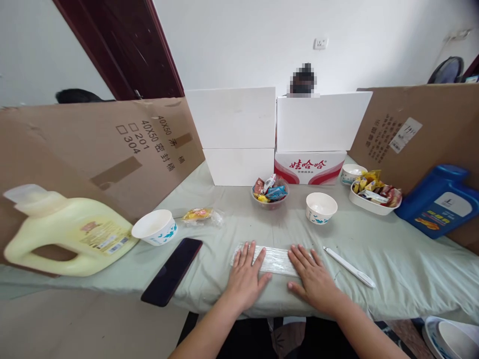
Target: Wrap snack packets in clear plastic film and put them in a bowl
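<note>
A flat, folded-looking piece of clear plastic film (pixel 279 260) lies near the front edge of the cloth-covered table. My left hand (pixel 245 274) rests palm down on its left end, fingers spread. On the right end lies my right hand (pixel 310 279), also flat with the fingers apart. Beside it is a slim white knife-like tool (pixel 350 267), its exact kind unclear. A black phone (pixel 172 271) sits to the left of my hands. Beyond them stand a clear bowl of wrapped snacks (pixel 270 192) and a white paper bowl (pixel 322 208).
At left are a yellow detergent jug (pixel 75 232), a paper bowl (pixel 155 227) and a wrapped snack (pixel 197 215). At right, a snack tray (pixel 374 203) stands by a blue bottle (pixel 441 202). White boxes (pixel 239 122) and cardboard panels (pixel 149 149) border the table; a person is behind.
</note>
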`<action>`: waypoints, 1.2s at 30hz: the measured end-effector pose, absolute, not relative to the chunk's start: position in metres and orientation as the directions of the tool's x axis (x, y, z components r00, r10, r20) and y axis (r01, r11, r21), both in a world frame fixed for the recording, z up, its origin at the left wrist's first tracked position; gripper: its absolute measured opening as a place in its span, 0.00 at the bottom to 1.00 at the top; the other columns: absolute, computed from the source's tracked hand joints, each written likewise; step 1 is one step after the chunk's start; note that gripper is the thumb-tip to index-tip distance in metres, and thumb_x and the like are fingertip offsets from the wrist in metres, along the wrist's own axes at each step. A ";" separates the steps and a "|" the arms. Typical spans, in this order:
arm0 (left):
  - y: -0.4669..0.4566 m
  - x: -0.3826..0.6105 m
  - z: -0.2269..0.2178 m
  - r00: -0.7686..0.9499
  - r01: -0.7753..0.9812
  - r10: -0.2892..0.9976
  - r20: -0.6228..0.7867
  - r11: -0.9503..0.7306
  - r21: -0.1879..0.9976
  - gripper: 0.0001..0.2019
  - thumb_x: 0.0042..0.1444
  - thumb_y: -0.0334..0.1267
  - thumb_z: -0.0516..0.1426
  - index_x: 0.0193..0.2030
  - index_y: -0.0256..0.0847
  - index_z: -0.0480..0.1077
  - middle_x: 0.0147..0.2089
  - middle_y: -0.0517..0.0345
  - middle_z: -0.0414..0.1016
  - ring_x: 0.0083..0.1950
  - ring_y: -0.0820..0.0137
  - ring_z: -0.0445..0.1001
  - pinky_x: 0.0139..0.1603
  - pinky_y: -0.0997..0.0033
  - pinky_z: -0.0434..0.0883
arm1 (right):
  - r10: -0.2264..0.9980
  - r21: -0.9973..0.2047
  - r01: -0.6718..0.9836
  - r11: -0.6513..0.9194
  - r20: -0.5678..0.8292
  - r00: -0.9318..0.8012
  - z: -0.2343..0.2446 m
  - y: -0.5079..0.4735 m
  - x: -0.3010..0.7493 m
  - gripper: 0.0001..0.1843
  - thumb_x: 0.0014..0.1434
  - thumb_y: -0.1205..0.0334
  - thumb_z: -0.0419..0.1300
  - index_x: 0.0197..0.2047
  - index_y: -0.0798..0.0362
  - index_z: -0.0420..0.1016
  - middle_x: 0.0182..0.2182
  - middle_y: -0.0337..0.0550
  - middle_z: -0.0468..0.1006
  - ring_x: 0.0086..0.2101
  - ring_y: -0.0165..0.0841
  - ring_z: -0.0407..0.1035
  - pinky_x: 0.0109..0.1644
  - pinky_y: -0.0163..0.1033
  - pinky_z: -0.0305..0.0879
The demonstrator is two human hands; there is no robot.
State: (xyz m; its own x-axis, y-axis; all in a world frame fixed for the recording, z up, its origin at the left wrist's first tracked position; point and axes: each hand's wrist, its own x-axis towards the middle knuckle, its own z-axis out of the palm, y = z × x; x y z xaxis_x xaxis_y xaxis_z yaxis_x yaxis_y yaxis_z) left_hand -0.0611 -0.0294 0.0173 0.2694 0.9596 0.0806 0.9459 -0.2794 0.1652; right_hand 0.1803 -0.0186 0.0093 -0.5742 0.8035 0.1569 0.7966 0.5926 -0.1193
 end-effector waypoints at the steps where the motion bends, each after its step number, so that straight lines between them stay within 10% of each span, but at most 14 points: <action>1: -0.031 -0.069 0.017 0.237 0.956 0.968 0.084 -0.247 0.160 0.33 0.61 0.55 0.52 0.69 0.44 0.54 0.72 0.43 0.47 0.72 0.46 0.44 0.66 0.42 0.52 | 0.811 -0.108 0.808 0.580 0.179 -0.558 0.006 -0.023 0.190 0.41 0.62 0.37 0.47 0.70 0.53 0.48 0.67 0.51 0.53 0.66 0.46 0.45 0.66 0.59 0.43; 6: -0.045 -0.076 0.028 0.101 0.983 0.975 0.199 -0.128 0.130 0.26 0.61 0.47 0.53 0.61 0.35 0.65 0.64 0.36 0.61 0.66 0.43 0.56 0.61 0.41 0.58 | 0.764 -0.008 0.816 0.579 0.357 -0.538 -0.007 -0.061 0.229 0.42 0.59 0.44 0.55 0.70 0.52 0.48 0.66 0.51 0.58 0.64 0.45 0.51 0.63 0.54 0.51; 10: -0.059 -0.042 0.038 0.275 0.907 0.931 0.240 -0.334 0.257 0.15 0.63 0.42 0.51 0.51 0.38 0.71 0.49 0.45 0.72 0.51 0.55 0.68 0.52 0.50 0.68 | 0.718 -0.056 0.812 0.581 0.506 -0.478 -0.010 -0.090 0.241 0.18 0.60 0.63 0.55 0.54 0.47 0.70 0.54 0.45 0.73 0.53 0.39 0.67 0.54 0.45 0.61; 16: -0.059 -0.014 0.033 0.520 0.750 0.815 0.255 -0.578 0.320 0.17 0.60 0.38 0.56 0.55 0.41 0.68 0.58 0.46 0.66 0.62 0.53 0.62 0.62 0.45 0.61 | 0.608 -0.141 0.735 0.664 0.674 -0.420 0.024 -0.111 0.239 0.09 0.56 0.71 0.54 0.36 0.49 0.72 0.43 0.45 0.78 0.52 0.41 0.69 0.52 0.45 0.62; 22: -0.056 -0.026 0.033 0.721 0.579 0.669 0.178 -0.723 0.376 0.23 0.58 0.34 0.55 0.61 0.48 0.63 0.66 0.54 0.61 0.71 0.55 0.49 0.69 0.43 0.47 | 0.544 -0.296 0.456 0.839 0.471 -0.694 0.084 -0.119 0.227 0.14 0.58 0.75 0.52 0.42 0.50 0.70 0.32 0.39 0.79 0.35 0.29 0.74 0.50 0.37 0.66; 29: -0.055 -0.032 0.037 0.807 0.498 0.583 0.096 -0.759 0.420 0.26 0.57 0.37 0.55 0.63 0.52 0.60 0.69 0.58 0.58 0.72 0.58 0.48 0.70 0.41 0.41 | 0.841 -0.661 0.566 0.493 0.195 -0.505 0.105 -0.055 0.205 0.12 0.65 0.62 0.48 0.42 0.49 0.73 0.34 0.42 0.78 0.34 0.31 0.73 0.39 0.35 0.68; 36: -0.054 -0.029 0.039 0.774 0.508 0.622 0.115 -0.719 0.474 0.32 0.53 0.36 0.59 0.65 0.53 0.57 0.65 0.56 0.64 0.70 0.58 0.54 0.70 0.44 0.41 | 0.949 -0.587 0.760 0.281 0.050 -0.312 0.058 0.037 0.165 0.06 0.59 0.62 0.55 0.35 0.51 0.73 0.30 0.38 0.79 0.32 0.31 0.73 0.36 0.34 0.63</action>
State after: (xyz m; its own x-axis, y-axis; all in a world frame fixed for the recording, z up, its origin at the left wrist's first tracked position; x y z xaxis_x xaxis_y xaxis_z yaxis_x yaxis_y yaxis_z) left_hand -0.0288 -0.0538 0.0393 0.7744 0.6222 0.1147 0.5078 -0.7193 0.4741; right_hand 0.1652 0.0372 0.0578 -0.3123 0.9487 0.0496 0.7597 0.2808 -0.5866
